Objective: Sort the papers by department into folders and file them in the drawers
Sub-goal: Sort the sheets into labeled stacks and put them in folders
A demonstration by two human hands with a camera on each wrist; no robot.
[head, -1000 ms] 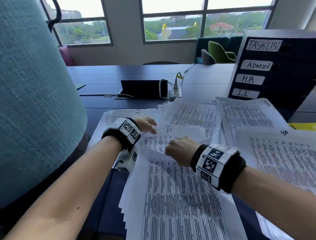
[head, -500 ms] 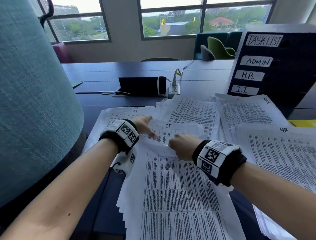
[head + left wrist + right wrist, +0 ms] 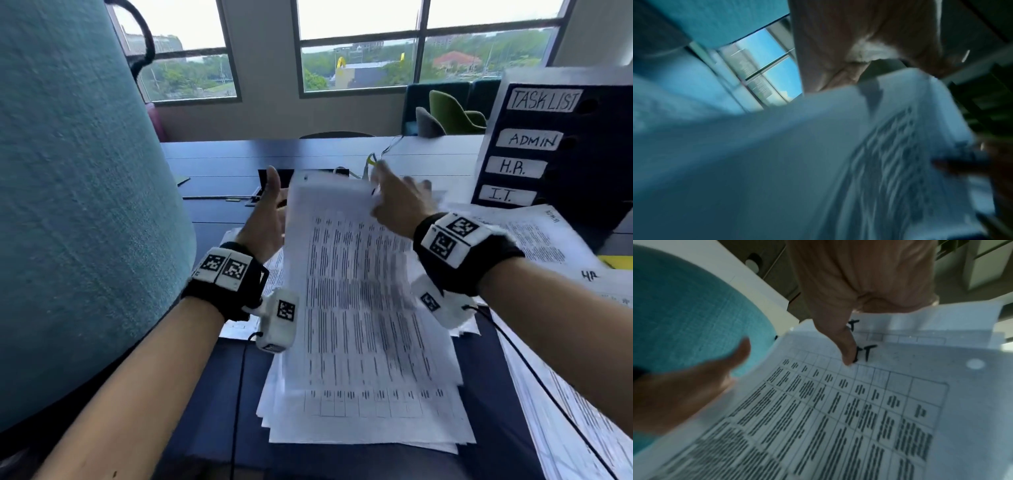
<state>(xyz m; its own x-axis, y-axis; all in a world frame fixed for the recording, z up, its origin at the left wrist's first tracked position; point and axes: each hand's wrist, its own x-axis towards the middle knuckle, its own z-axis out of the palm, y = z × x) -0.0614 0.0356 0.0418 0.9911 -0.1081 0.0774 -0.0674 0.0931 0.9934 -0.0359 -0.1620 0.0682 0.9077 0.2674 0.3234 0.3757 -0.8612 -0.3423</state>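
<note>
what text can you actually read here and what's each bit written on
"TASK LIST" on the top white label of the dark drawer unit
"ADMIN" on the second label
"H.R." on the third label
"I.T." on the bottom label
"IT" handwritten on the lifted sheet
"HR" handwritten on a sheet at right
Printed table rows: too blurred to read.

Thin matt paper sheets (image 3: 359, 308) are seen on a smooth dark worktop (image 3: 239, 164); the teal shade (image 3: 68, 205) is coarsely woven cloth.
</note>
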